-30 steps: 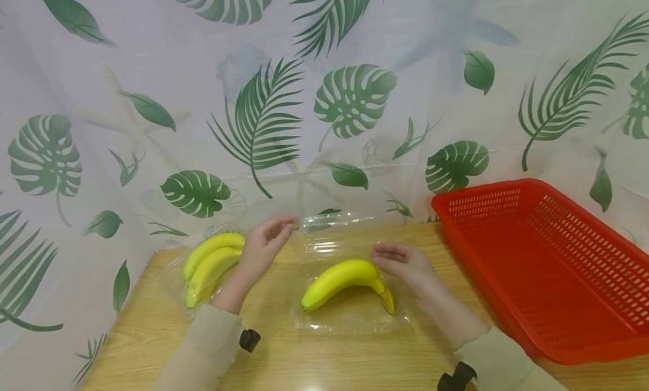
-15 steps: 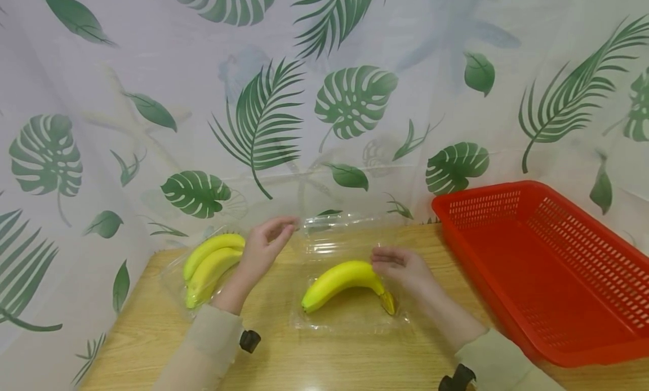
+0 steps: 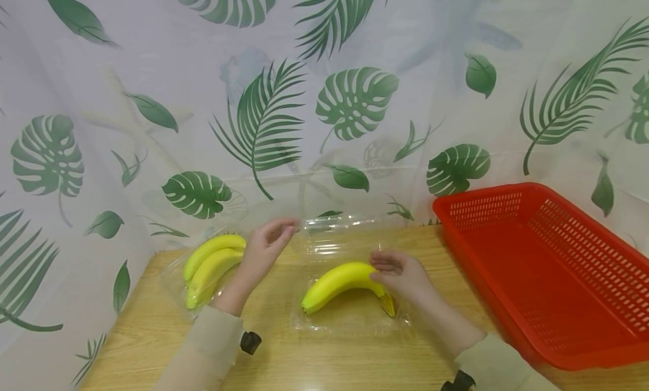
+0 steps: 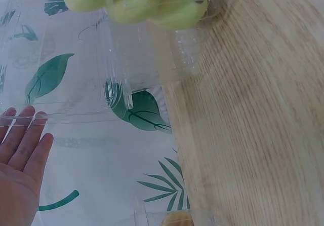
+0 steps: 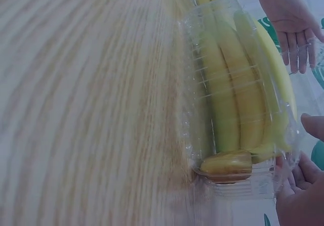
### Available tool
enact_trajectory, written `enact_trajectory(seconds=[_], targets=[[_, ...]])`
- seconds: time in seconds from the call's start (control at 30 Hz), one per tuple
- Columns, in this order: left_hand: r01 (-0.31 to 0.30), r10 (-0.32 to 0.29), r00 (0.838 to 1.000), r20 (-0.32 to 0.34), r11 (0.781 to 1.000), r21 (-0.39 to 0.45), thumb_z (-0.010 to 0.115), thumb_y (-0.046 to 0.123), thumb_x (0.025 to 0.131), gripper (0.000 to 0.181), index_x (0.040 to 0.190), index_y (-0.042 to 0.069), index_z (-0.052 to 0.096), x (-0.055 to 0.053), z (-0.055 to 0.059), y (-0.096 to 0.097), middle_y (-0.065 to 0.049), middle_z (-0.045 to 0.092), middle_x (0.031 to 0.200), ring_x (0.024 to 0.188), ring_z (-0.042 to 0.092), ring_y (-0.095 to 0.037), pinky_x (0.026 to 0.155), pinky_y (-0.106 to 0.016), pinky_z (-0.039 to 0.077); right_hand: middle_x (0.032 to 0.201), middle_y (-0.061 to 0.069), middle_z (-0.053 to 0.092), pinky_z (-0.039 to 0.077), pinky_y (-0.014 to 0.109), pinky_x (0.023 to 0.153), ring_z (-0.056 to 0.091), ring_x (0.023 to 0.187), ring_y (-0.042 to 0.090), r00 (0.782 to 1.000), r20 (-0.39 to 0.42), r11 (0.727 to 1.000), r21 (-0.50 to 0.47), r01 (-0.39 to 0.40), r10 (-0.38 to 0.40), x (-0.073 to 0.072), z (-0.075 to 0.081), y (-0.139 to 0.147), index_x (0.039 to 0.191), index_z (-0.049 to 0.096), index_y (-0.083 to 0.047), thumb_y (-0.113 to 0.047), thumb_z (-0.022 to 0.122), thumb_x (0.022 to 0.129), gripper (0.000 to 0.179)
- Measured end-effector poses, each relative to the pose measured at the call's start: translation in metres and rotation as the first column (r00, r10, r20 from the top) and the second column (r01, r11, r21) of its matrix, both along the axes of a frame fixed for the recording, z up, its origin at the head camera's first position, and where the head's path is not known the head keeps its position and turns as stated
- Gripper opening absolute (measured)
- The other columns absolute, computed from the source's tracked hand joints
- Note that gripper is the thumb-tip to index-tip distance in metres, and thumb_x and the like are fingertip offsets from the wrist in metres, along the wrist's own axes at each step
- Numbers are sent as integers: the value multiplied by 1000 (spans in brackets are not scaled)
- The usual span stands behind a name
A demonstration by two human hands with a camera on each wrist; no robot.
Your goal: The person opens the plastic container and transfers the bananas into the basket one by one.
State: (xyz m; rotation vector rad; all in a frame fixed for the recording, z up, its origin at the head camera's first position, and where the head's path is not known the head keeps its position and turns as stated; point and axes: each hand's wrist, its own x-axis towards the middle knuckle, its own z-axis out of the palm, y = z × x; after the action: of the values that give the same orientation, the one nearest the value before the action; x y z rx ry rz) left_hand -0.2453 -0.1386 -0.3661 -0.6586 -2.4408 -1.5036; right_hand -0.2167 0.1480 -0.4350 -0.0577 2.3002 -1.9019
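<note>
A yellow banana (image 3: 339, 281) lies in the base of a clear plastic clamshell box, whose transparent lid (image 3: 329, 241) stands raised behind it. My left hand (image 3: 266, 247) is at the lid's left side; in the left wrist view, its straight fingers (image 4: 24, 145) overlap the lid's edge. My right hand (image 3: 405, 275) is at the box's right side, thumb over the banana's stem end in the head view. In the right wrist view that hand (image 5: 304, 193) has its fingers right at the box's edge, thumb apart from them. Neither hand grips anything.
Beyond my left forearm, more bananas (image 3: 210, 264) lie in another clear plastic box on the wooden table (image 3: 324, 360). A large red basket (image 3: 487, 292) stands at the right. The leaf-patterned sheet (image 3: 355, 171) hangs behind the table.
My right hand has come slightly nearer and lower, its thumb now over the banana's stem end. The left hand, the lid and the bananas look unmoved.
</note>
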Motion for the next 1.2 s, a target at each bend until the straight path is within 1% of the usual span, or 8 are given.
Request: enact_trajectory(seconds=[0.17, 0.33, 0.43, 0.57, 0.73, 0.9, 1.03, 1.2], targets=[[-2, 2, 1000, 1, 1000, -1, 52, 18, 97, 27, 117, 1, 62, 1, 1, 1, -14, 64, 119, 112, 60, -27, 99, -39, 48, 131, 12, 56, 46, 33, 101, 55, 119, 25, 1000, -19, 1000, 20, 14, -14, 0, -2, -1, 131, 52, -7, -13, 70, 85, 50], [5, -5, 1000, 3, 1000, -1, 52, 17, 97, 28, 117, 0, 62, 1, 2, 2, -15, 64, 119, 113, 60, -28, 100, -38, 47, 129, 7, 58, 45, 33, 102, 55, 119, 22, 1000, -19, 999, 27, 25, -24, -1, -6, -1, 130, 53, -10, -12, 70, 84, 50], [4, -4, 1000, 8, 1000, 3, 52, 16, 97, 27, 117, 0, 62, 1, 3, 3, -15, 64, 120, 113, 60, -28, 100, -38, 47, 128, 5, 58, 46, 34, 101, 56, 118, 22, 999, -40, 998, 52, 22, -20, -1, -8, -1, 130, 53, -11, -12, 71, 83, 50], [1, -1, 1000, 9, 1000, 7, 52, 16, 97, 27, 117, 0, 62, 1, 2, 4, -15, 64, 119, 113, 60, -28, 100, -39, 47, 127, 5, 59, 46, 35, 101, 56, 117, 23, 998, -52, 997, 79, 24, -20, 0, -7, -1, 129, 54, -12, -12, 72, 82, 50], [2, -2, 1000, 0, 1000, 11, 52, 17, 97, 28, 117, -1, 61, -1, -1, 5, -15, 64, 119, 112, 61, -28, 99, -38, 48, 126, 7, 59, 47, 35, 100, 57, 117, 24, 997, -70, 997, 81, 18, -12, 2, -7, 0, 128, 54, -10, -12, 72, 82, 50], [6, -6, 1000, 2, 1000, 25, 52, 17, 97, 29, 118, -1, 61, -1, -4, 3, -15, 64, 119, 111, 61, -28, 99, -37, 48, 126, 10, 59, 49, 35, 97, 57, 116, 27, 993, -115, 990, 142, 14, 2, 2, -8, -2, 128, 54, -9, -13, 73, 81, 50], [3, -3, 1000, 3, 1000, 26, 52, 17, 97, 29, 118, -2, 60, -1, -4, 4, -16, 64, 119, 112, 61, -28, 99, -38, 48, 125, 11, 60, 51, 35, 95, 58, 114, 27, 991, -131, 983, 180, 20, 4, 3, -6, -3, 127, 55, -8, -12, 73, 81, 49], [-13, 13, 1000, 14, 1000, 14, 53, 18, 97, 28, 118, 1, 61, 1, -4, 4, -14, 64, 120, 112, 60, -27, 100, -38, 48, 123, 11, 61, 52, 34, 93, 59, 111, 26, 989, -144, 976, 215, 15, 17, 4, -4, -4, 126, 57, -8, -11, 73, 80, 48]])
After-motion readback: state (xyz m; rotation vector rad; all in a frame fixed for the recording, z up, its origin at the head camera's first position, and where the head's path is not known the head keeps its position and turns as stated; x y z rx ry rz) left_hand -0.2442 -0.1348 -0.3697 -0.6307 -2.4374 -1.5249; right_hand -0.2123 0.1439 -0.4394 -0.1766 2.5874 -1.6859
